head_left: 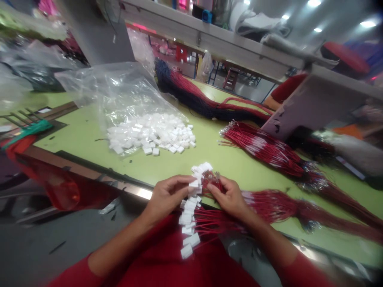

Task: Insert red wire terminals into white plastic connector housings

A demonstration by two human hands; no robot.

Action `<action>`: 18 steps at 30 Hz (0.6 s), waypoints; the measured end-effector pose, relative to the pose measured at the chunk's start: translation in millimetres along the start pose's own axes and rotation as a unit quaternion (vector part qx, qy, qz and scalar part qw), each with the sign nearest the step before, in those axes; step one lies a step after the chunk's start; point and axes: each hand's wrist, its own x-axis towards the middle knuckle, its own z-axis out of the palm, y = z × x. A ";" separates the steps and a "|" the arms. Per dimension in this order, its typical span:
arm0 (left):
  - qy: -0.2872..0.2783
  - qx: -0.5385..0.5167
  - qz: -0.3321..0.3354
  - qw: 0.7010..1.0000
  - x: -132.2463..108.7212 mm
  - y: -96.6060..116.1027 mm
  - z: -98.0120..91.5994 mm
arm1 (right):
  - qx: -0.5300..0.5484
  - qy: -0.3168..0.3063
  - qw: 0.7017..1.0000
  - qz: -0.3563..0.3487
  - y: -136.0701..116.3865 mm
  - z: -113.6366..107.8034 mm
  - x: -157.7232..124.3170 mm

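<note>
My left hand point(170, 196) pinches a white plastic connector housing point(194, 184) between thumb and fingertips. Close beside it, my right hand point(229, 196) is closed on a bunch of thin red wires point(212, 177), whose small metal ends stick up past the thumb. A row of white housings point(188, 217) fitted on red wires hangs over the table's front edge, below both hands. More white housings point(205, 166) lie just beyond my fingertips. Whether the pinched housing touches a wire is too small to tell.
Loose white housings point(155, 133) spill from a clear plastic bag point(119, 91) on the green table point(86, 135). Red wire bundles point(263, 149) lie at the right, with a dark blue and red bundle point(197, 95) behind. Another person's arm point(273, 101) shows beyond the grey panel point(311, 99).
</note>
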 end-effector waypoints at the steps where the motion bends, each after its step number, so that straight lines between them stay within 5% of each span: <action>1: 0.010 0.015 0.030 0.999 -1.8 -0.2 3.5 | -0.019 0.003 1.000 -0.007 1.7 1.2 -0.7; 6: -0.028 0.041 0.076 0.996 -1.0 -2.2 11.8 | -0.045 0.007 0.998 -0.046 5.1 0.2 1.0; 10: 0.003 0.168 0.098 0.981 27.6 -0.9 -9.8 | 0.008 0.056 0.997 -0.045 2.1 -7.2 5.6; 14: 0.108 0.440 0.157 0.878 74.0 1.5 -47.1 | 0.074 0.005 0.996 0.046 0.2 -10.5 6.3; 16: 0.099 0.551 0.148 0.816 92.5 4.0 -61.7 | 0.065 -0.040 0.996 0.055 0.6 -11.9 5.6; 18: 0.076 0.587 0.145 0.793 103.1 6.9 -70.7 | 0.024 -0.051 0.997 0.044 2.0 -14.3 4.9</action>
